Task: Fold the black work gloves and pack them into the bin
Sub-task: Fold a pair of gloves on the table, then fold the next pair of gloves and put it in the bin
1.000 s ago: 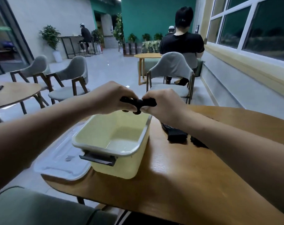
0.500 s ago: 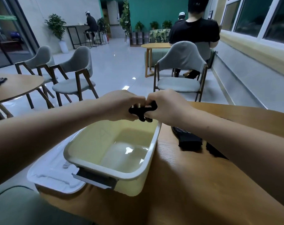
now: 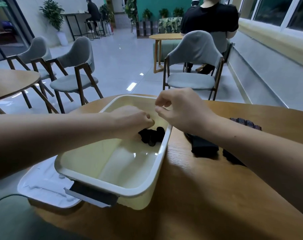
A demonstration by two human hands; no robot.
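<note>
Bundle of folded black knit glove [image 3: 152,138] sits in the far right corner of the pale yellow plastic bin [image 3: 160,153] under the curled fingers of the left hand [image 3: 131,122], pinching or not unclear, while the empty, loosely curled right hand [image 3: 180,108] hovers nearer the loose black gloves [image 3: 205,148] lying just right of the bin.

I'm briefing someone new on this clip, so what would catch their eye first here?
The left hand holding a folded black glove down inside the pale yellow bin, at its far right corner. The right hand hovers empty over the bin's right rim, and more black gloves lie on the table beside it.
</note>
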